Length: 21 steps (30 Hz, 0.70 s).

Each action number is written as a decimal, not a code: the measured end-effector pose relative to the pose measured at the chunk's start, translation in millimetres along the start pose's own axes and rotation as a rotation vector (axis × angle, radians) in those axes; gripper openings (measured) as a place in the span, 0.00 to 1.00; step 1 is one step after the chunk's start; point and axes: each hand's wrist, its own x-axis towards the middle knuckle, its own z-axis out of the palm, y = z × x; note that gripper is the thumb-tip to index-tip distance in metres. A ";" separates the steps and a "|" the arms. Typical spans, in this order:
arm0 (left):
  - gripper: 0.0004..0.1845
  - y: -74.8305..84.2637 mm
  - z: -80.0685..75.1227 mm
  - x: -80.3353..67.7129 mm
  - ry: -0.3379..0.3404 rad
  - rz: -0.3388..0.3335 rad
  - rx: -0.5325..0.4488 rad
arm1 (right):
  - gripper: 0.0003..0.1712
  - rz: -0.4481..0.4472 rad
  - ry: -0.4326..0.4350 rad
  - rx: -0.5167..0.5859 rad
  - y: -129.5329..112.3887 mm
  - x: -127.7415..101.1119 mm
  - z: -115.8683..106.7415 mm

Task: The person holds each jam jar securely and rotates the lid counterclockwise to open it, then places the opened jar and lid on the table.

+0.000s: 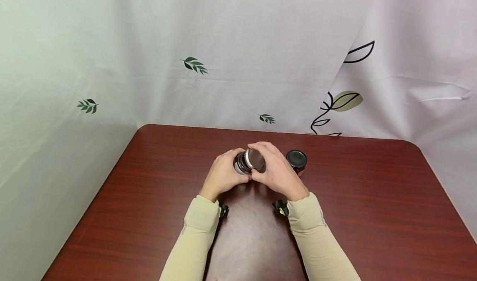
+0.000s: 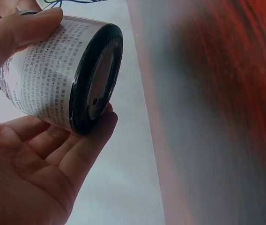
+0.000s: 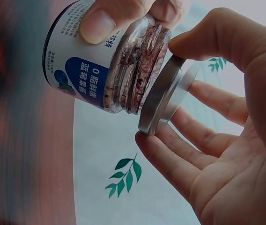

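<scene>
Above the dark red wooden desk, the left hand holds a tilted glass jar with a white and blue label while the right hand pinches its round silver metal lid just off the mouth, near a second jar with a black lid.

A labelled glass jar, tilted on its side above the red-brown counter, is pinched by the left hand while the right hand holds its silver lid just off the threaded mouth.
</scene>
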 end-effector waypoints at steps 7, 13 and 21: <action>0.36 -1.0 -1.0 -0.5 -0.006 -0.018 -0.009 | 0.40 0.014 0.001 0.006 0.3 -0.4 0.0; 0.36 -0.6 -1.9 -0.6 -0.011 -0.021 -0.016 | 0.38 0.020 0.008 0.006 1.2 -0.5 0.8; 0.37 -1.6 -3.3 -0.4 -0.002 -0.028 -0.012 | 0.38 0.026 0.032 0.002 1.3 -0.3 0.9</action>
